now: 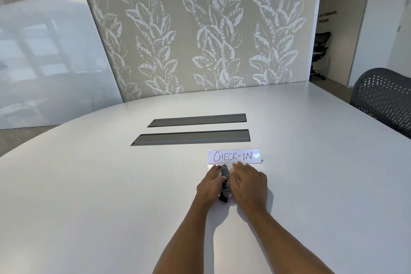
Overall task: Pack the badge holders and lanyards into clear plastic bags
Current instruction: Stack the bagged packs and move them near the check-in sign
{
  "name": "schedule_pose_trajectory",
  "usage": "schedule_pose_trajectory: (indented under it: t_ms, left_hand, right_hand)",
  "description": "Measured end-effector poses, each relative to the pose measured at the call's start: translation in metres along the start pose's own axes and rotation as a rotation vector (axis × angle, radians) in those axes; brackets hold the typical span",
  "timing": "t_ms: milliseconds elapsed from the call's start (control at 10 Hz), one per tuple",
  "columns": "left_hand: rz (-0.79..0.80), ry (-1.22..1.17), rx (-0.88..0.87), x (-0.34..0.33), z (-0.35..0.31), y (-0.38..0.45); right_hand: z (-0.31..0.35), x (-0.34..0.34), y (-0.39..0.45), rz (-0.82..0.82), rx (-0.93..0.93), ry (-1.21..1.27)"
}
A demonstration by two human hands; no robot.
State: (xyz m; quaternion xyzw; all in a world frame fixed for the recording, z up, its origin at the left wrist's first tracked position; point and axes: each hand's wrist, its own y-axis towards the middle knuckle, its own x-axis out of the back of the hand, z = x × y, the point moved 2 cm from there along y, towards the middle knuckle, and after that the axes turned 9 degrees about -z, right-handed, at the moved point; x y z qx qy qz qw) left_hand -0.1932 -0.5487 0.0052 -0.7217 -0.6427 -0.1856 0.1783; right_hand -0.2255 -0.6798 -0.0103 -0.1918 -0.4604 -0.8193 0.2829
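While both hands, left hand [210,186] and right hand [248,181], rest together on the clear bag [229,194] of dark lanyards [224,173] on the desk [111,184] before the CHECK-IN sign [233,156]: press flat, expel air, keep contents inside. Finger grip: cannot tell.

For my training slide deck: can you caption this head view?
Both hands, left hand and right hand, rest on a clear plastic bag of dark lanyards before the handwritten CHECK-IN sign.

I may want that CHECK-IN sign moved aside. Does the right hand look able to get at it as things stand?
Probably yes. The right hand lies on the clear bag, its fingertips right at the base of the CHECK-IN sign, with nothing between them.
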Motion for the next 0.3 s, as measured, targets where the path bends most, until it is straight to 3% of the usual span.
schedule_pose_trajectory:
  t_ms: [100, 200, 300]
  left_hand:
    - [-0.022, -0.046, -0.05, 0.001, 0.003, 0.0]
    - [-0.28, 0.162, -0.195, 0.003, 0.011, -0.007]
    - [-0.418, 0.376, -0.369, 0.01, 0.016, -0.009]
  right_hand:
    - [0.004, 0.003, -0.002, -0.011, 0.073, 0.004]
    - [0.011, 0.013, -0.001, 0.02, 0.153, 0.087]
    - [0.01, 0.017, -0.002, 0.032, 0.219, 0.163]
